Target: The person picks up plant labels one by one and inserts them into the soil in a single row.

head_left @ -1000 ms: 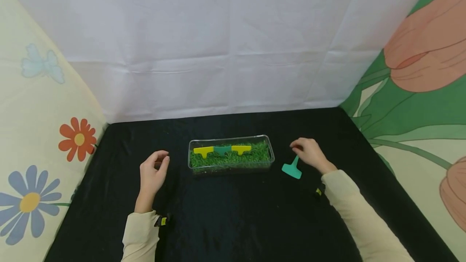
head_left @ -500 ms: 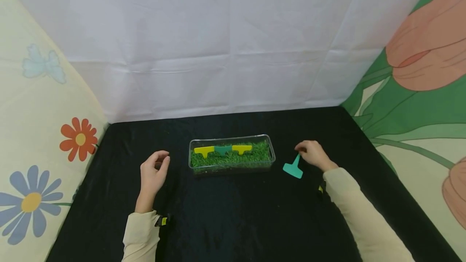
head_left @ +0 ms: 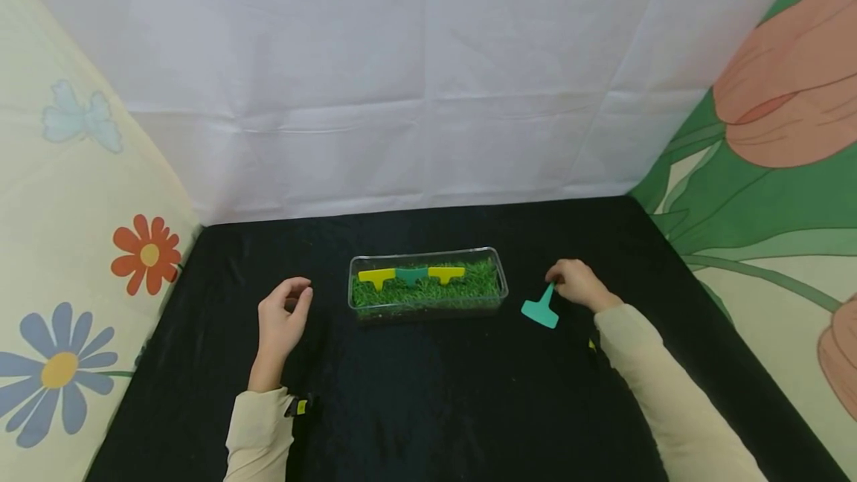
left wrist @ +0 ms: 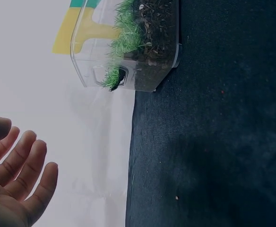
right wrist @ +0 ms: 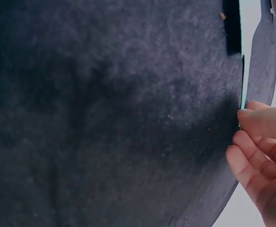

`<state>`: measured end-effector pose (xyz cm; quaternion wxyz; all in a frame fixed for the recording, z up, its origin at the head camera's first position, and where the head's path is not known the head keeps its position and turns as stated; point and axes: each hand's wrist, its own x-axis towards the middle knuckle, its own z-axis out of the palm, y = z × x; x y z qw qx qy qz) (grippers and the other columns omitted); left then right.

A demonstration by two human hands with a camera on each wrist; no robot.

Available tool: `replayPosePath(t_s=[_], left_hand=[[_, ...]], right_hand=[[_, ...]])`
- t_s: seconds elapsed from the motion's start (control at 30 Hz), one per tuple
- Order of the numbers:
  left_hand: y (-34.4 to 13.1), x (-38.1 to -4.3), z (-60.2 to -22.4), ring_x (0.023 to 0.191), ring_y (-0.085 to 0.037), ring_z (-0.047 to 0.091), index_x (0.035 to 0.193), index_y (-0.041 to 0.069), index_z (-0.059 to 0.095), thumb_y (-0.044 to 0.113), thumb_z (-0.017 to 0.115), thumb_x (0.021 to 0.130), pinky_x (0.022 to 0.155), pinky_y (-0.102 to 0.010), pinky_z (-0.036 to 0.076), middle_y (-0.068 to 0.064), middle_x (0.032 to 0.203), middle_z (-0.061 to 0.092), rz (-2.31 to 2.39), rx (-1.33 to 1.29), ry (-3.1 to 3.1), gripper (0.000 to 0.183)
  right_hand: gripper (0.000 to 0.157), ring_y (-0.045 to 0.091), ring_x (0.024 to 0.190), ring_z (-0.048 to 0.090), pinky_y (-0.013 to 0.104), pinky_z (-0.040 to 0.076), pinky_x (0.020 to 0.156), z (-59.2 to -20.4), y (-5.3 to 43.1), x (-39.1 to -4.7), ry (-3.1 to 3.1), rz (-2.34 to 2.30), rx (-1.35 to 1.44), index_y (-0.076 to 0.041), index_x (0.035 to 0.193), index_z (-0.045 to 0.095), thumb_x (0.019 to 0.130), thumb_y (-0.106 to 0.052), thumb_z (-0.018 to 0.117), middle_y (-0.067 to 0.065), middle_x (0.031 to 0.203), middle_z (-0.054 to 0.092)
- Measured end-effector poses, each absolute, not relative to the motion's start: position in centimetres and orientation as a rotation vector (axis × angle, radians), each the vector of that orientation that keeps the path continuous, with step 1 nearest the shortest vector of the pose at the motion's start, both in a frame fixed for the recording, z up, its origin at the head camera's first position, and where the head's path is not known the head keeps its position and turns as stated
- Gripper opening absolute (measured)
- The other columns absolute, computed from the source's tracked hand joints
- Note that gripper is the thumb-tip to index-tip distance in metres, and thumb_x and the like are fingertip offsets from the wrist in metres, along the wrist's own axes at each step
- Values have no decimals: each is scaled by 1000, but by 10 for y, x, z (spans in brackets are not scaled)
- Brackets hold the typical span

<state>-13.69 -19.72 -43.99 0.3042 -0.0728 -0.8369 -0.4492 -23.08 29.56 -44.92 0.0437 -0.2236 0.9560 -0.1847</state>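
Observation:
In the head view my right hand (head_left: 579, 286) pinches the thin stem end of a teal T-shaped plant label (head_left: 541, 312) just right of the planter. The right wrist view shows thumb and forefinger at the stem's tip, with the label (right wrist: 248, 28) low over the black cloth. Left of the planter, my left hand (head_left: 283, 322) hovers with relaxed fingers and holds nothing. A clear plastic planter (head_left: 428, 308) holds green grass (head_left: 478, 281) over dark soil (left wrist: 154, 28). Standing in the grass are a yellow label (head_left: 376, 277), a green label (head_left: 411, 274) and another yellow label (head_left: 446, 273), side by side.
Black cloth (head_left: 428, 393) covers the table. A white sheet (head_left: 422, 95) hangs behind it. Flower-printed sheets stand along the left (head_left: 80, 259) and right (head_left: 790, 207) sides.
My right hand has shifted slightly right and nearer, its fingers at the teal label's stem end; the label has tilted a little. The left hand and the planter look unmoved.

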Motion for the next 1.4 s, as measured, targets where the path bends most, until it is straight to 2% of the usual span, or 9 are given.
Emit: replayPosePath(t_s=[0.33, 0.57, 0.87, 1.4], left_hand=[[-197, -136, -441, 68, -17, 54, 91, -7, 63, -5, 60, 82, 64, -7, 39, -15, 81, 64, -1199, -177, -2230, 10], [-197, -135, -441, 68, -15, 54, 91, -6, 63, -5, 61, 82, 63, -6, 39, -15, 81, 64, -1200, -175, -2227, 9], [-197, -134, -440, 67, -13, 54, 90, -6, 64, -6, 61, 81, 63, -5, 39, -15, 80, 64, -1188, -185, -2220, 9], [-197, -135, -440, 66, -15, 54, 90, -6, 64, -6, 61, 82, 63, -6, 40, -15, 80, 64, -1185, -198, -2218, 9]], right_hand=[[14, 31, 74, 55, 41, 48, 64, -445, 292, -234, 2896, -402, -723, 5, 85, 64, 76, 11, 57, 13, 80, 55], [14, 24, 69, 51, 37, 46, 61, -443, 289, -235, 2874, -275, -802, 0, 82, 63, 76, 10, 56, 9, 77, 52], [19, 17, 59, 36, 30, 33, 54, -445, 286, -240, 2820, -145, -840, -10, 67, 49, 72, 3, 62, 3, 69, 40], [24, 14, 53, 31, 28, 28, 51, -454, 290, -238, 2860, -282, -764, -11, 64, 45, 73, 4, 61, 0, 59, 40]])
